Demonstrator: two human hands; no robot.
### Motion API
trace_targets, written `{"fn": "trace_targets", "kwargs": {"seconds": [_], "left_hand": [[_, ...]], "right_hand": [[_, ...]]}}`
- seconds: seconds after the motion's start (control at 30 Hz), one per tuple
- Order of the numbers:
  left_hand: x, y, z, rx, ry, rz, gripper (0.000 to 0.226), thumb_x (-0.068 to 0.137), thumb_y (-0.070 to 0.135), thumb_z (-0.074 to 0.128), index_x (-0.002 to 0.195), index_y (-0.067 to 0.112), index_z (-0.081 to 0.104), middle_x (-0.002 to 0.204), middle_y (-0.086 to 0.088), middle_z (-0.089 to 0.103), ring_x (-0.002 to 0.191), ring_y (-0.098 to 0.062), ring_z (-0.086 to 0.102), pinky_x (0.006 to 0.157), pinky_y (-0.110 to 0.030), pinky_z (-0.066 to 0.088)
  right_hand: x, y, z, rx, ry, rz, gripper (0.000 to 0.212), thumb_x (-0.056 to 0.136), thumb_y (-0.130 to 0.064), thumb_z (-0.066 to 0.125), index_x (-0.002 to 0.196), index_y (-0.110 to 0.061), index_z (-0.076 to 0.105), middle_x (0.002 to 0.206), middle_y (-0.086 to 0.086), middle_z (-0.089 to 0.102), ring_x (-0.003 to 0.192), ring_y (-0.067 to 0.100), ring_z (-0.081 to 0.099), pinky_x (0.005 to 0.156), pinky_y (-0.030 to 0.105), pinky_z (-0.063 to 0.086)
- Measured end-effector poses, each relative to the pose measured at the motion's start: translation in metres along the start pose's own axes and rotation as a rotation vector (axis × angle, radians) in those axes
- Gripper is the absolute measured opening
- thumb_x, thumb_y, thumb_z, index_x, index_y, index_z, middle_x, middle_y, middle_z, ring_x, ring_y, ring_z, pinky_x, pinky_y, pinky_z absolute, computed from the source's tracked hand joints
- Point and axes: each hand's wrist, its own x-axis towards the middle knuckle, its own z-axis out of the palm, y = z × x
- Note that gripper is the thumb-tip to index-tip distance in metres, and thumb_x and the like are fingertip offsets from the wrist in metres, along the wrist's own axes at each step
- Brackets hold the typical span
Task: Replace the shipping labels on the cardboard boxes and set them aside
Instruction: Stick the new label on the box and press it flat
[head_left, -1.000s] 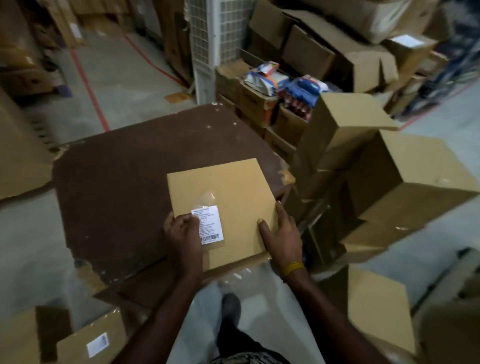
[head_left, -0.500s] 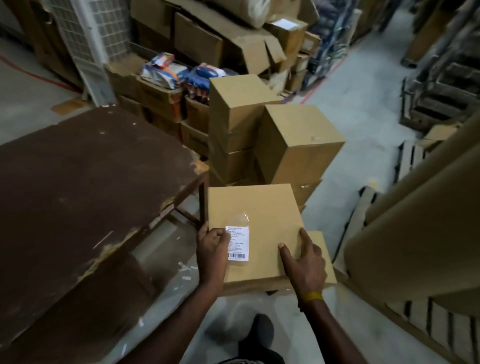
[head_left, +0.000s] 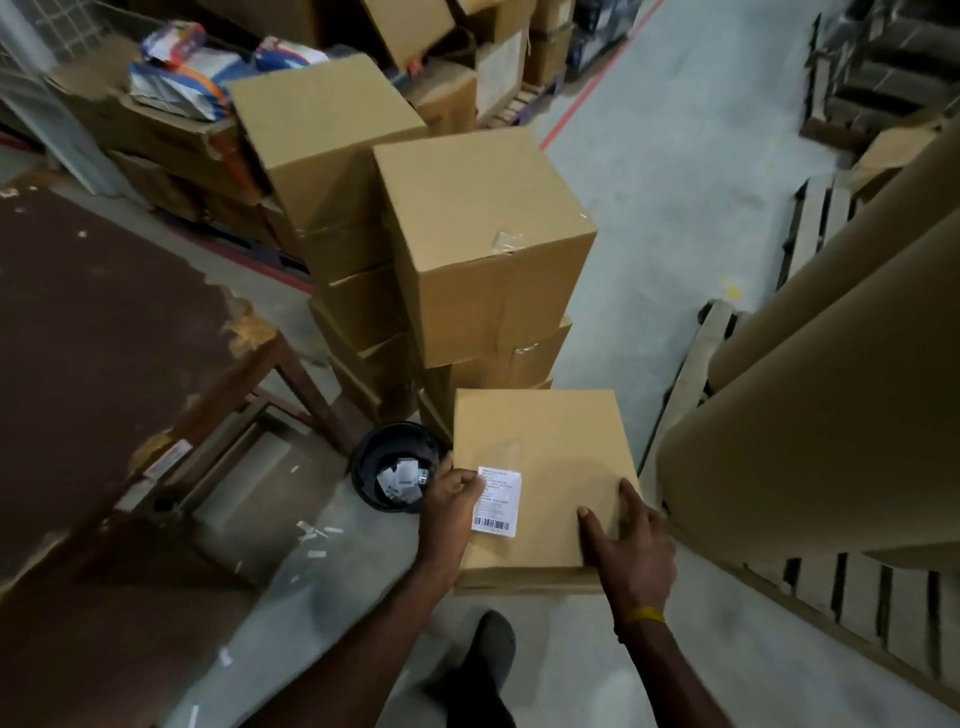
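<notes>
1. Cardboard box (head_left: 550, 467) with a white shipping label (head_left: 497, 500) on its top face was carried low beside the stack of boxes (head_left: 483, 244), off the brown table (head_left: 93, 332).
2. Left hand (head_left: 451, 506) gripped the box's left edge, thumb over the label's edge. Right hand (head_left: 631, 551) lay on the top right corner, fingers spread and wrapping the edge.
3. Step judged: label done, set-aside underway.
4. Next: lower it level by the stack, then release both hands. A black bin (head_left: 397, 467) of scraps sat just left of the left-hand grip.
</notes>
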Motion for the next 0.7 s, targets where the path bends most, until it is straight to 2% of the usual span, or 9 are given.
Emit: {"fn": "trace_targets", "kwargs": {"seconds": [0.07,0.17,0.27,0.37,0.4,0.47,0.53,0.63,0.7], "left_hand": [[0.017,-0.005,0.024,0.005,0.002,-0.013,0.020,0.094,0.006,0.063,0.075,0.011,0.066,0.150,0.013,0.041,0.112,-0.021,0.065,0.076,-0.028,0.054],[0.043,-0.016,0.047,-0.013,-0.001,-0.061,0.022,0.095,0.006,0.063,0.074,0.011,0.067,0.153,0.009,0.042,0.111,-0.023,0.067,0.076,-0.030,0.058],[0.062,-0.025,0.055,-0.111,-0.017,-0.119,0.016,0.096,-0.001,0.057,0.085,0.002,0.068,0.145,0.005,0.051,0.095,-0.017,0.070,0.070,-0.024,0.058],[0.062,-0.024,0.052,-0.199,-0.025,-0.149,0.020,0.098,-0.001,0.054,0.094,0.011,0.071,0.114,0.000,0.072,0.081,-0.011,0.072,0.069,-0.026,0.057],[0.061,-0.023,0.047,-0.204,-0.012,-0.172,0.021,0.098,0.001,0.055,0.093,0.014,0.071,0.102,-0.003,0.074,0.078,-0.012,0.072,0.069,-0.028,0.057],[0.057,-0.026,0.032,-0.198,0.020,-0.220,0.018,0.099,0.005,0.056,0.090,0.013,0.069,0.095,-0.010,0.074,0.075,-0.016,0.072,0.070,-0.030,0.056],[0.053,-0.034,0.013,-0.222,0.058,-0.254,0.013,0.098,0.007,0.057,0.094,0.010,0.069,0.093,-0.010,0.075,0.075,-0.017,0.073,0.065,-0.028,0.057],[0.049,-0.051,-0.022,-0.272,0.133,-0.288,0.011,0.098,0.008,0.059,0.099,0.006,0.069,0.092,-0.013,0.075,0.079,-0.022,0.072,0.061,-0.027,0.057],[0.048,-0.063,-0.047,-0.263,0.170,-0.310,0.011,0.097,0.008,0.059,0.097,0.004,0.068,0.093,-0.018,0.075,0.081,-0.027,0.071,0.059,-0.028,0.056]], "right_hand": [[0.030,0.013,0.003,0.003,-0.009,0.010,0.083,0.071,-0.079,0.051,0.144,-0.040,0.043,0.133,0.006,0.055,0.119,0.030,0.053,0.097,0.053,0.047],[0.062,0.030,0.014,-0.057,-0.011,-0.013,0.078,0.078,-0.072,0.056,0.145,-0.036,0.041,0.132,0.010,0.054,0.118,0.034,0.052,0.096,0.053,0.047],[0.079,0.042,0.029,-0.094,-0.013,-0.024,0.072,0.085,-0.057,0.065,0.148,-0.032,0.040,0.139,0.015,0.049,0.121,0.038,0.049,0.096,0.053,0.046],[0.079,0.047,0.036,-0.160,0.022,-0.043,0.068,0.089,-0.056,0.059,0.148,-0.027,0.042,0.144,0.020,0.045,0.127,0.040,0.044,0.099,0.055,0.042],[0.074,0.047,0.037,-0.202,0.044,-0.050,0.070,0.088,-0.059,0.054,0.148,-0.025,0.044,0.147,0.022,0.042,0.132,0.041,0.041,0.103,0.057,0.039],[0.059,0.041,0.039,-0.222,0.101,-0.090,0.072,0.085,-0.059,0.049,0.146,-0.020,0.046,0.150,0.025,0.038,0.138,0.041,0.035,0.108,0.059,0.035],[0.039,0.026,0.046,-0.118,0.131,-0.153,0.065,0.086,-0.048,0.053,0.143,-0.018,0.047,0.148,0.021,0.040,0.135,0.039,0.037,0.108,0.056,0.036],[0.005,-0.009,0.072,0.064,-0.011,-0.347,0.056,0.088,-0.041,0.054,0.139,-0.016,0.052,0.138,0.009,0.049,0.124,0.028,0.047,0.104,0.043,0.042],[-0.010,-0.024,0.097,0.034,-0.091,-0.498,0.050,0.089,-0.040,0.053,0.134,-0.018,0.058,0.134,0.006,0.054,0.119,0.023,0.053,0.099,0.037,0.045]]}}
